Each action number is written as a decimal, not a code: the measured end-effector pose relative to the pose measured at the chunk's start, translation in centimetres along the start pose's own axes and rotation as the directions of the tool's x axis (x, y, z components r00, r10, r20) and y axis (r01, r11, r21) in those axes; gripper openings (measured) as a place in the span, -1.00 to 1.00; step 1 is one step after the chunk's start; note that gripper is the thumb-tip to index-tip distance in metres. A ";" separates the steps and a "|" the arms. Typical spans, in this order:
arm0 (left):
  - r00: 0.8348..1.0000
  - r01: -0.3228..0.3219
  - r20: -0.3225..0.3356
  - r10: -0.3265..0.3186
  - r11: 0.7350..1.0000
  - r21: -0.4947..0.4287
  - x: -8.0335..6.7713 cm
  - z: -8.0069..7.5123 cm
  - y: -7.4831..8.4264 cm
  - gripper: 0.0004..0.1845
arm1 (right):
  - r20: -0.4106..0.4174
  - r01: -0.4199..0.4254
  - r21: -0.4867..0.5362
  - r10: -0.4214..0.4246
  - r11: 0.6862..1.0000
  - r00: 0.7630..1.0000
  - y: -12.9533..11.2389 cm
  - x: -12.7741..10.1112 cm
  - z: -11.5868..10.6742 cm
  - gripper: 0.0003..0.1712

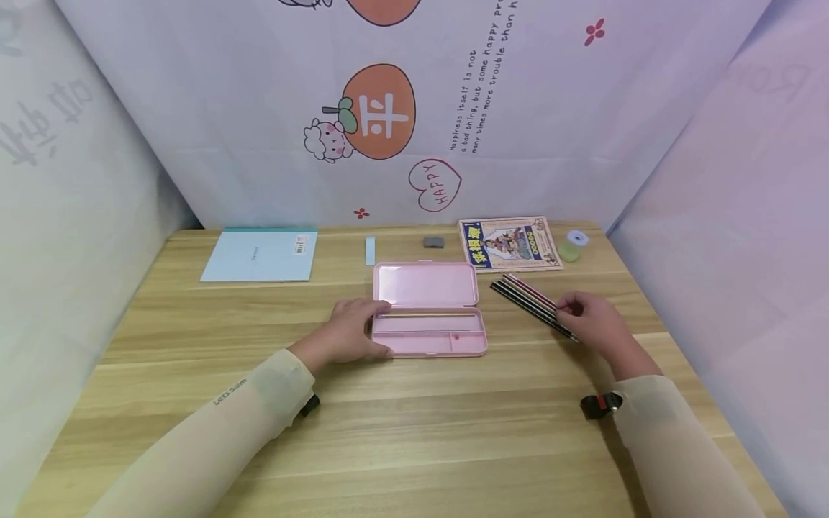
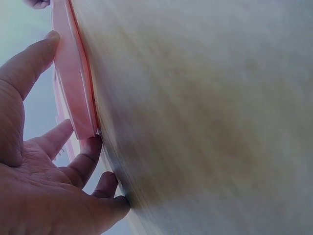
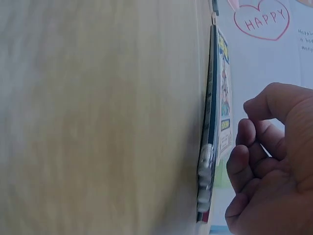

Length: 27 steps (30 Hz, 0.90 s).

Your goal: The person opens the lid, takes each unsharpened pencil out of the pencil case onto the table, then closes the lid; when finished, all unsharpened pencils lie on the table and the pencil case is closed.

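An open pink pencil case (image 1: pixel 430 344) lies on the table with its lid tipped back. One yellowish pencil (image 1: pixel 427 315) lies in its rear compartment. At the case's left end is my left hand (image 1: pixel 350 331); in the left wrist view its thumb presses the front wall and other fingers touch the end, gripping it. To the right of the case, several dark and red pencils (image 1: pixel 527 308) lie side by side, slanting. My right hand (image 1: pixel 592 320) hovers at their near end, fingers loosely curled. The right wrist view shows nothing between its thumb and fingers, the pencils (image 3: pixel 208 142) lying beside them.
Along the back of the table lie a light blue notebook (image 1: pixel 259 257), a pale blue strip (image 1: pixel 370 250), a small grey block (image 1: pixel 434 242) and a colourful booklet (image 1: pixel 512 244). A small green-and-white round item (image 1: pixel 573 246) stands at the right. A printed cloth (image 1: pixel 537 173) hangs behind.
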State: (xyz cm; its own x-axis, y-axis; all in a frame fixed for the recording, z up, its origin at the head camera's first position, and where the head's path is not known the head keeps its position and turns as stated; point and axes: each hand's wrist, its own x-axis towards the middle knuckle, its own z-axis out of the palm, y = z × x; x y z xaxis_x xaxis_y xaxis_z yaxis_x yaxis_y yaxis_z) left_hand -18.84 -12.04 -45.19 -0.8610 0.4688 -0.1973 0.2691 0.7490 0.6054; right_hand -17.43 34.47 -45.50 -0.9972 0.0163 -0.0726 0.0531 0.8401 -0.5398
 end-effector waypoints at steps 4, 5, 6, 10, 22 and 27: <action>1.000 -0.001 0.003 0.001 1.000 -0.002 0.0 0.0 -0.1 0.01 | -0.002 0.036 0.011 -0.036 0.999 0.999 -1.2 0.1 0.5 -0.75; 1.000 -0.001 0.003 0.001 1.000 -0.004 0.0 0.0 -0.1 0.01 | 0.004 0.040 0.023 -0.041 0.999 0.999 -1.6 0.1 0.7 -0.75; 1.000 0.000 0.004 0.000 1.000 -0.004 0.0 0.0 -0.1 0.01 | 0.015 0.042 0.038 -0.043 0.998 0.999 -2.1 0.1 0.9 -0.76; 1.000 0.003 0.008 -0.003 1.000 -0.004 0.1 0.0 -0.2 0.01 | 0.046 0.057 0.075 -0.060 0.996 0.997 -4.1 0.2 1.9 -0.76; 1.000 0.015 0.006 -0.015 1.000 0.009 0.4 0.2 -0.3 -0.01 | 0.160 0.168 0.148 -0.191 0.975 0.969 -10.9 0.3 7.0 -0.83; 1.000 0.012 0.006 -0.012 1.000 0.007 0.3 0.2 -0.2 -0.01 | 0.201 0.217 0.090 -0.231 0.972 0.952 -12.3 0.6 8.4 -0.87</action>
State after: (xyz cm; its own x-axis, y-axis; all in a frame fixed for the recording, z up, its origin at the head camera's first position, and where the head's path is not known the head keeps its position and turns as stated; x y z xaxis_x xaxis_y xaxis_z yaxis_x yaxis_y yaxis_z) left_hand -19.12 -11.98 -45.54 -0.8616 0.4626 -0.2091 0.2617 0.7577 0.5978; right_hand -18.24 19.59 -45.95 -0.9510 -0.2879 -0.1129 -0.1603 0.7711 -0.6161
